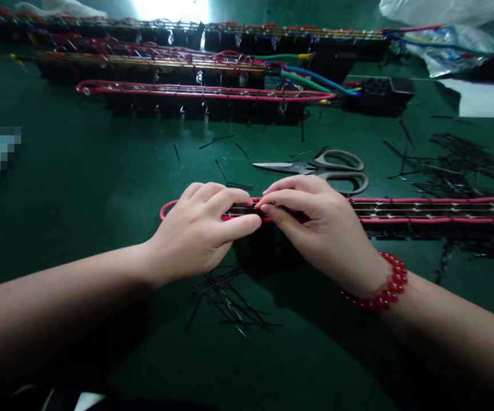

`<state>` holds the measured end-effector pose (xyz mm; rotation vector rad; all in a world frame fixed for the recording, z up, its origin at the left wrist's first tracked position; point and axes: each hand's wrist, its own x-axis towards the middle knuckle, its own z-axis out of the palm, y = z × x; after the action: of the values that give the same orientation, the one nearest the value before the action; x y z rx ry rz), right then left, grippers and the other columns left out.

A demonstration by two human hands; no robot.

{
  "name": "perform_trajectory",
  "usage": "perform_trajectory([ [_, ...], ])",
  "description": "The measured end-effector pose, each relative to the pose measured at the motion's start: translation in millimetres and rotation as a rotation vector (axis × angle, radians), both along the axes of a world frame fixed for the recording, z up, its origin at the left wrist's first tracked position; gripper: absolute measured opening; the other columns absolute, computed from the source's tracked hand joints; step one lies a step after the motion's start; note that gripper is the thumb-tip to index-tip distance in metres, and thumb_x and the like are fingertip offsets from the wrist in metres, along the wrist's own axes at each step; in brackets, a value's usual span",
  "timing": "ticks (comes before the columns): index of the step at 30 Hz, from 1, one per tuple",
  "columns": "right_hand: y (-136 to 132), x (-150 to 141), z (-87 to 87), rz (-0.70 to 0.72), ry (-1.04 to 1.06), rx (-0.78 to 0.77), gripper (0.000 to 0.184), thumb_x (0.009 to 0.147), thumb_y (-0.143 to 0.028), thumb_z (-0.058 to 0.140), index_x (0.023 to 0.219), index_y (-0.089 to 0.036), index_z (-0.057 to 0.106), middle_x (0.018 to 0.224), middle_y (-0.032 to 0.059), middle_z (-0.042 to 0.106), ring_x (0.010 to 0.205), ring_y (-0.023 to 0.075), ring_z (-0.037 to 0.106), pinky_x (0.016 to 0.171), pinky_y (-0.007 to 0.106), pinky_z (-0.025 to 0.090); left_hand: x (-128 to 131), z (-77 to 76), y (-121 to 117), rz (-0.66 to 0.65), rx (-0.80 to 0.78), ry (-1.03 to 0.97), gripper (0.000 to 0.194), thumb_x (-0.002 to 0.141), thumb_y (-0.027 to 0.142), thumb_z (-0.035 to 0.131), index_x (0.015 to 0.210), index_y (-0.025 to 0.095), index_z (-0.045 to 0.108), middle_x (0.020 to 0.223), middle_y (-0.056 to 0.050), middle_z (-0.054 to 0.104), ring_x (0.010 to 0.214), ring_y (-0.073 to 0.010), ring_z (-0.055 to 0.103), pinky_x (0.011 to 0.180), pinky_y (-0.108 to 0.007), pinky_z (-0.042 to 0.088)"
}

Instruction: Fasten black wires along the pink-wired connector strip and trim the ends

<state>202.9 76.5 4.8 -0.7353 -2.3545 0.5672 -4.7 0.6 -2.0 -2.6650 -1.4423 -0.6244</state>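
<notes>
A long black strip of sockets wired with red and yellow leads (422,209) lies across the green table (84,182) in front of me, its red wire looping round at the left end. My left hand (202,228) is curled over the strip near that end, fingers pressed together on the wires. My right hand (315,225), with a red bead bracelet at the wrist, pinches the same wires right beside the left fingertips. What sits between the fingertips is too small to make out.
Grey-handled scissors (315,167) lie just behind my hands. Cut black cable-tie ends are scattered near me (225,299) and piled at the right (456,162). Several more wired strips (204,94) lie at the back, with plastic bags (448,45) at the far right.
</notes>
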Motion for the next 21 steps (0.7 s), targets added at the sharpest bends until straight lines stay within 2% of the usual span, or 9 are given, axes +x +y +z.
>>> perform_trajectory([
  [4,0,0,1.7,0.048,-0.031,-0.003,0.016,0.091,-0.019,0.064,0.095,-0.015,0.079,0.102,0.0092,0.073,0.095,0.0234,0.063,0.085,0.038,0.049,-1,-0.9,1,-0.064,0.041,0.019,0.028,0.093,0.013,0.049,0.112,0.027,0.064,0.126,-0.009,0.059,0.112,-0.0294,0.057,0.087,-0.045,0.043],
  [11,-1,0,4.5,0.065,-0.065,-0.007,0.018,0.092,-0.021,0.062,0.095,-0.014,0.079,0.103,0.0095,0.071,0.096,0.0232,0.061,0.086,0.037,0.047,0,-1.6,2,-0.052,0.049,0.057,0.018,0.093,0.02,0.054,0.104,0.026,0.067,0.124,-0.009,0.06,0.112,-0.0304,0.059,0.086,-0.046,0.043],
  [21,-1,-2,10.3,0.094,-0.119,-0.037,0.023,0.094,-0.022,0.057,0.098,-0.014,0.078,0.106,0.0093,0.07,0.099,0.0233,0.06,0.09,0.039,0.044,-3,-3.2,3,-0.014,0.007,-0.028,0.021,0.097,0.018,0.051,0.1,0.027,0.069,0.121,-0.005,0.062,0.112,-0.0246,0.059,0.088,-0.041,0.041],
])
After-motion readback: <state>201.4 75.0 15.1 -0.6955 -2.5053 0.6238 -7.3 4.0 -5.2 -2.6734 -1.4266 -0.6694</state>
